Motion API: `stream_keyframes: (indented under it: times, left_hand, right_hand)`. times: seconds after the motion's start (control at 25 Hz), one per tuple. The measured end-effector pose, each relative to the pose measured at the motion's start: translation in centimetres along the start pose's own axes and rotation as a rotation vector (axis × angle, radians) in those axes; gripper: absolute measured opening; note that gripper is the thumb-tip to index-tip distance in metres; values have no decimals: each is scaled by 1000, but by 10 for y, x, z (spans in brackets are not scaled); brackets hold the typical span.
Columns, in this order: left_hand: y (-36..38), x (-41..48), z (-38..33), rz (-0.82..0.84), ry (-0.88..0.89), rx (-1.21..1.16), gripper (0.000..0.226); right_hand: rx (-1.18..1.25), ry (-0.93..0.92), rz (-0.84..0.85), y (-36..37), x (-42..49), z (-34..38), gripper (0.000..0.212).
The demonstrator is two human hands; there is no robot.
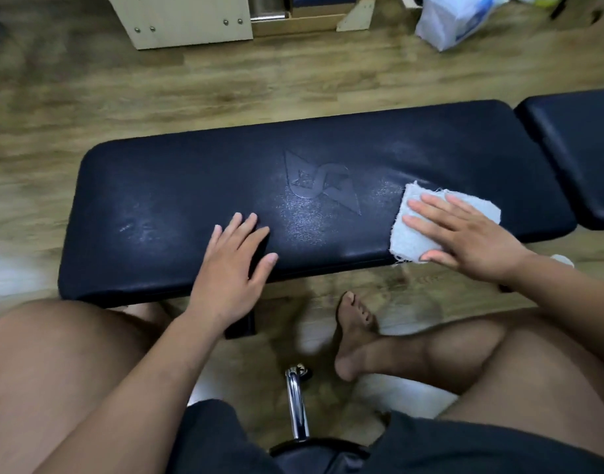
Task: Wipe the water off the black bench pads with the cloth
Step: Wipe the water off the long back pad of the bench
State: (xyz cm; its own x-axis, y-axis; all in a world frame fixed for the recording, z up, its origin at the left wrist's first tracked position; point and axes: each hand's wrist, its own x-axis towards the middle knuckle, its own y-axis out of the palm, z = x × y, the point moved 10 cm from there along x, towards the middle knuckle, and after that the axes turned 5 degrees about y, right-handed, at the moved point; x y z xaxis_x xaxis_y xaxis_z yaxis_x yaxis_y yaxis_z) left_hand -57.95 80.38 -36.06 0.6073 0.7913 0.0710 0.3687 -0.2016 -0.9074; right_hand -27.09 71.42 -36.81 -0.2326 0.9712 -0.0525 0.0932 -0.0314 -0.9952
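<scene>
Mid-wipe. My R hand (464, 234) lies flat, fingers spread, pressing the cloth (408, 242) onto the long pad (191, 186), right of centre. L hand (232, 268) rests flat, fingers straight, bracing on the surface. Next, prob: drag the cloth left thru the wet sheen (304, 217) mid-frame.

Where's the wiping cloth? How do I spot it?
Find the long black bench pad across the middle. Near its right end, the right hand presses flat on the cloth. It is the only pale, frayed thing on the dark pad.
</scene>
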Motion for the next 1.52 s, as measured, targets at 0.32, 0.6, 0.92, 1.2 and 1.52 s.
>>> stream_keyframes:
  times: [0.32,0.6,0.92,1.2,1.52]
  left_hand:
    - [2,0,-6,-66,-15,52,54]
    - [2,0,-8,-83,-10,76,55]
    - [-6,2,-4,-94,-82,-95,39]
    - [-53,-31,-56,-340,-202,-861,19]
    - [-47,-78,-43,-434,-412,-1238,10]
  right_hand:
    - [143,430,-23,22,-85,-120,74]
    - [472,854,-183,36,-147,-187,52]
    - [916,1307,-612,-41,-166,-184,36]
    - [2056,734,-377,-96,-10,31,42]
    - [2126,681,279,-101,48,196,31]
